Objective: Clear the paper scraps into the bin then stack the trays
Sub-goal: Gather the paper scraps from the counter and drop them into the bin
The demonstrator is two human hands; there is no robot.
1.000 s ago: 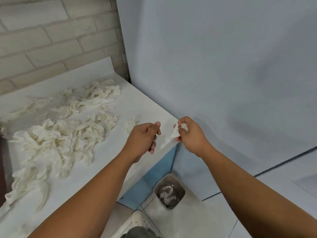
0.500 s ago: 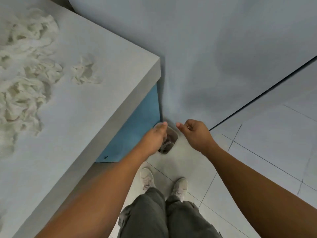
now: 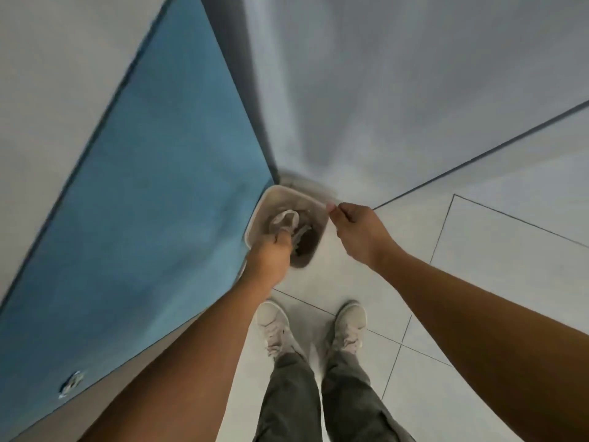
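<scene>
Lowering both arms has put your left hand (image 3: 271, 260) over the bin (image 3: 296, 192) and your right hand (image 3: 357, 231) beside it, fingers curled, though I cannot tell whether they pinch scraps.

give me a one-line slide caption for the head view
Over a floor bin: left hand above the paper scraps inside, right hand curled beside its rim.

bin (image 3: 254, 220): smooth plastic, kinda dull
scraps (image 3: 280, 215) inside bin: crumpled paper
floor (image 3: 494, 298) around bin: smooth tiles, slight sheen
</scene>
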